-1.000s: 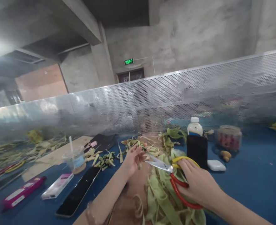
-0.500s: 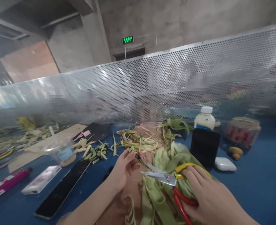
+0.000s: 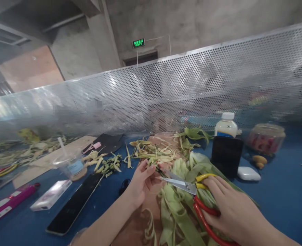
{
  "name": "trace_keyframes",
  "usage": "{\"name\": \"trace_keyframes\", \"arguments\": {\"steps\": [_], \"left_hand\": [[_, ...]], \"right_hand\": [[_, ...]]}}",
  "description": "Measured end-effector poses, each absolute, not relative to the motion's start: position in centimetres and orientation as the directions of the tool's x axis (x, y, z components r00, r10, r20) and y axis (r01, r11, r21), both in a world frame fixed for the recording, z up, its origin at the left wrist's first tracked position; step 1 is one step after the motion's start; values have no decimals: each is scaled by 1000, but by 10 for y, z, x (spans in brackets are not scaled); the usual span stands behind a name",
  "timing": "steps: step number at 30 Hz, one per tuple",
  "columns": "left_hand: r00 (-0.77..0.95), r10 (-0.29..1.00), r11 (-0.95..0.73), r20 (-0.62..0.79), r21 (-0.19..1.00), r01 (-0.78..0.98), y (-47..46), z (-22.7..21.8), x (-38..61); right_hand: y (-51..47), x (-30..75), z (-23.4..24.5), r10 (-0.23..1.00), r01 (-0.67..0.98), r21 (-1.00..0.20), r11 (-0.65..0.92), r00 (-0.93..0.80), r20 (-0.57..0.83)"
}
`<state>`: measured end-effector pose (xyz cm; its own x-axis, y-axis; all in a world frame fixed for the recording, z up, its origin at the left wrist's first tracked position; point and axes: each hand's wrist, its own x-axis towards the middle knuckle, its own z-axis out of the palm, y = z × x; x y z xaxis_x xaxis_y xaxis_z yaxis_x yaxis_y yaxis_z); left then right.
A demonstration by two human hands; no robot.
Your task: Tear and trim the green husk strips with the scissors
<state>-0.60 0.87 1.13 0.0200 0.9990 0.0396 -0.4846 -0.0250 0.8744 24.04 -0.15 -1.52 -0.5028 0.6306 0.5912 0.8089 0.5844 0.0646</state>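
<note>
My right hand (image 3: 231, 208) is wrapped round the red and yellow handles of a pair of scissors (image 3: 192, 191), whose steel blades point left. My left hand (image 3: 142, 181) pinches a small piece of green plant stem right at the blade tips. Both hands work over a heap of pale green leaf strips (image 3: 176, 212) on a brown board (image 3: 132, 229). Further back lies a pile of thin yellowish trimmings (image 3: 151, 152).
On the blue table (image 3: 281, 198) are a black phone (image 3: 74, 205), a white box (image 3: 50, 194), a magenta packet (image 3: 9, 201), a plastic cup with a straw (image 3: 70, 164), a dark standing phone (image 3: 226, 155), a white bottle (image 3: 226, 126), an earbud case (image 3: 248, 173), a jar (image 3: 266, 139). A perforated metal screen (image 3: 192, 92) runs behind.
The view tilted down over the second. My right hand brought the scissors' blades up to the stem pinched in my left hand, and the blades look nearly closed now.
</note>
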Motion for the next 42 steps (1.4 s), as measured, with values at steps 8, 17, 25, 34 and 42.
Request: {"name": "trace_keyframes", "arguments": {"steps": [8,17,25,34,42], "left_hand": [[16,1000,0,9,867,-499,9,14,-4],[42,999,-5,31,866,-499,9,16,-2],[28,999,-14,34,849,-528,9,15,-3],[19,999,-23,39,849,-528,10,13,-4],[30,997,-51,76,862,-504,10,13,-4]], "right_hand": [[-2,244,-20,627,803,91,589,-525,575],[-4,245,-19,628,812,116,572,-524,575],[-7,246,-17,618,824,118,554,-502,605],[-6,248,-17,618,810,139,570,-534,576],[-4,248,-19,587,811,144,566,-520,620]]}}
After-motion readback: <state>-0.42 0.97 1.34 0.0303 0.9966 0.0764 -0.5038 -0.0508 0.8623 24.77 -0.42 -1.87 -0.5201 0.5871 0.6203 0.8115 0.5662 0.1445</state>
